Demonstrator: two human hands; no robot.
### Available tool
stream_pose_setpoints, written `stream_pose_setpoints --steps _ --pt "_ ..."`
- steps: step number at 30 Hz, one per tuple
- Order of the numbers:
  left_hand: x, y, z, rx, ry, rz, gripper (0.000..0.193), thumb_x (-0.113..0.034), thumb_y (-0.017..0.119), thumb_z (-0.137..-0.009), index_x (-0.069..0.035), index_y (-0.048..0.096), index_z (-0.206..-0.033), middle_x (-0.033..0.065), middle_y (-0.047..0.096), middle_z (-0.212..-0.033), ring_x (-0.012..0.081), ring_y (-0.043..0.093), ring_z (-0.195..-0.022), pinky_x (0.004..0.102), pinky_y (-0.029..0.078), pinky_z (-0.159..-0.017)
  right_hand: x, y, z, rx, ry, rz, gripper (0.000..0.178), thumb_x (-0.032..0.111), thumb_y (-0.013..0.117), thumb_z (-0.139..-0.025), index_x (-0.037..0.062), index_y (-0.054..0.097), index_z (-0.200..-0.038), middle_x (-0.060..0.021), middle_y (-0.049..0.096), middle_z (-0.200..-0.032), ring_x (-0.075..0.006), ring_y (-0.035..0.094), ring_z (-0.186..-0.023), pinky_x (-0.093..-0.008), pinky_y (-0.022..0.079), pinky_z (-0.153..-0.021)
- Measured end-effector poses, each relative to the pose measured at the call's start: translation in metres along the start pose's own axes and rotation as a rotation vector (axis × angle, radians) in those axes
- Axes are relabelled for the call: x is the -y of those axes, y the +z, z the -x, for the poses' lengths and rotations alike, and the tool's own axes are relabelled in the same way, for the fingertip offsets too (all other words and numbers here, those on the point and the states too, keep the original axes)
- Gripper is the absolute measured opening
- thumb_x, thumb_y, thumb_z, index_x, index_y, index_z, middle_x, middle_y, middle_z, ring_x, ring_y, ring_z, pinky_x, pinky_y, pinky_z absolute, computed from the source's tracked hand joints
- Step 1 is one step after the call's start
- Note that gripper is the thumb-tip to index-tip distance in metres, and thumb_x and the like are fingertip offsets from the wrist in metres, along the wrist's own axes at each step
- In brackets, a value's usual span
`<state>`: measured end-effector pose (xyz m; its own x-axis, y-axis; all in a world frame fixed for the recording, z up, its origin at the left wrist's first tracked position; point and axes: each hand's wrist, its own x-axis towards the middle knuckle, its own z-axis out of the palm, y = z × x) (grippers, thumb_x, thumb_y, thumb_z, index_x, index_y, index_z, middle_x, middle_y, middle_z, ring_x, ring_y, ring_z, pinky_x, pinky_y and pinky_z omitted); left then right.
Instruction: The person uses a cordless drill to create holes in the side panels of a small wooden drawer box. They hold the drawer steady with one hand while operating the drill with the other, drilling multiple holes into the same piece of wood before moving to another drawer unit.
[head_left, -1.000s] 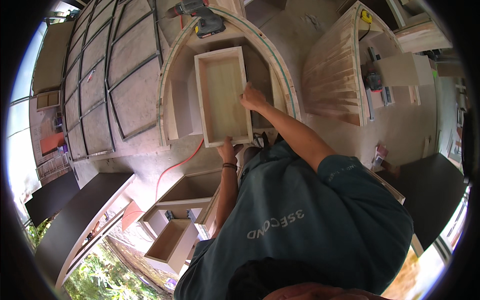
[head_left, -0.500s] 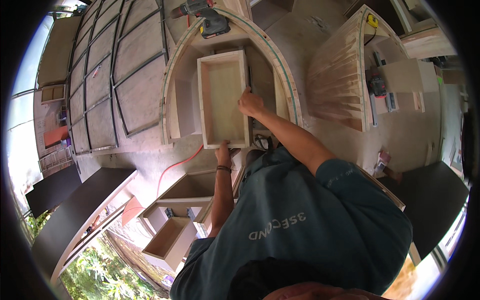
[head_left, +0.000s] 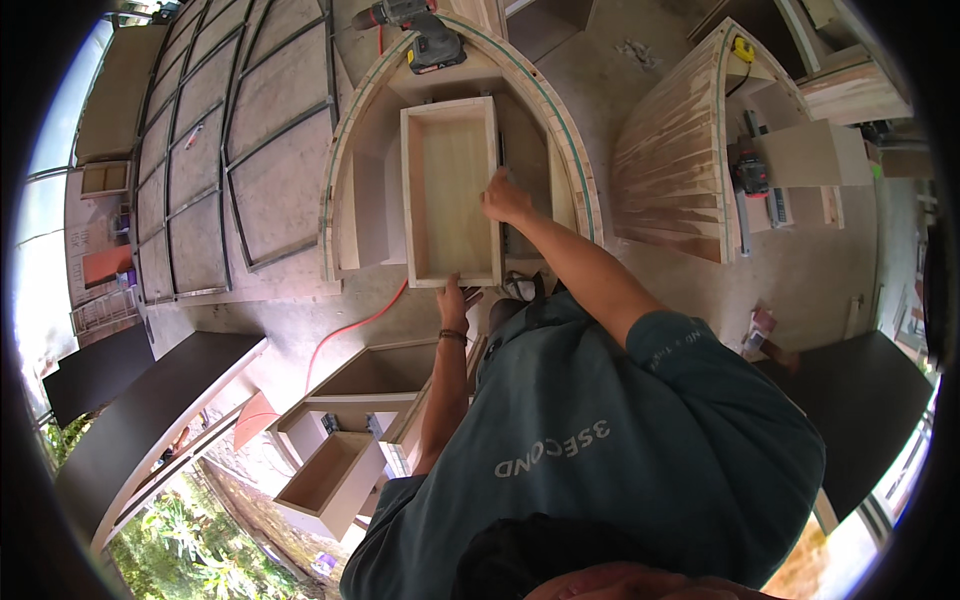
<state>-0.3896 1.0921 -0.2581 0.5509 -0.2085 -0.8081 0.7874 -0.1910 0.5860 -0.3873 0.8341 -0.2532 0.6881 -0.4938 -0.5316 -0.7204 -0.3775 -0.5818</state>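
A pale wooden drawer sits partly inside a curved, arch-shaped cabinet in front of me. At its near end, my left hand grips the front panel, thumb up by the rim and the other fingers lower down. My right hand is closed at the drawer's right side, fingers curled over the rim toward the gap beside the cabinet wall. What those fingertips pinch is hidden. A dark metal slide shows along that gap. On the cabinet's far edge rests a cordless drill.
A second curved cabinet stands at the right, bearing a yellow tape measure and another drill. Metal frames lie at the left. Behind my left arm is a cabinet with a pulled-out drawer. A red hose crosses the floor.
The drawer has shifted slightly away from me, toward the cabinet, and both hands have moved along with it. The view has shifted a little too.
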Motion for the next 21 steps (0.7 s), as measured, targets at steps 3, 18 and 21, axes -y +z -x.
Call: stream_pose_setpoints --steps 3,18,21 --pt "0.018 0.008 0.007 0.055 0.176 -0.026 0.060 -0.021 0.061 -0.099 0.007 0.030 -0.141 0.0269 0.053 -0.129 0.0396 0.066 -0.110 0.0469 0.062 -0.089 0.005 -0.010 -0.007 0.018 0.040 0.040 0.078 0.029 0.049 -0.100 -0.0187 0.012 -0.148 -0.0274 0.070 -0.091 -0.0406 0.070 -0.083 -0.0531 0.055 -0.075" --pt "0.001 0.018 0.008 0.154 0.267 -0.006 0.062 -0.026 0.058 -0.104 0.011 0.029 -0.143 0.0290 0.052 -0.133 0.0374 0.065 -0.114 0.0423 0.060 -0.094 -0.022 -0.056 0.036 -0.300 -0.171 -0.020 0.049 0.042 0.057 -0.097 0.0062 0.058 -0.130 -0.0194 0.071 -0.103 -0.0405 0.069 -0.096 -0.0505 0.053 -0.087" --pt "-0.001 0.024 0.012 0.122 0.267 -0.032 0.059 -0.026 0.058 -0.104 0.012 0.031 -0.140 0.0274 0.052 -0.133 0.0371 0.065 -0.114 0.0424 0.060 -0.096 -0.040 -0.090 0.073 -0.504 -0.229 -0.176 0.041 0.035 0.063 -0.093 0.0123 0.061 -0.127 -0.0144 0.066 -0.106 -0.0382 0.064 -0.097 -0.0499 0.052 -0.087"
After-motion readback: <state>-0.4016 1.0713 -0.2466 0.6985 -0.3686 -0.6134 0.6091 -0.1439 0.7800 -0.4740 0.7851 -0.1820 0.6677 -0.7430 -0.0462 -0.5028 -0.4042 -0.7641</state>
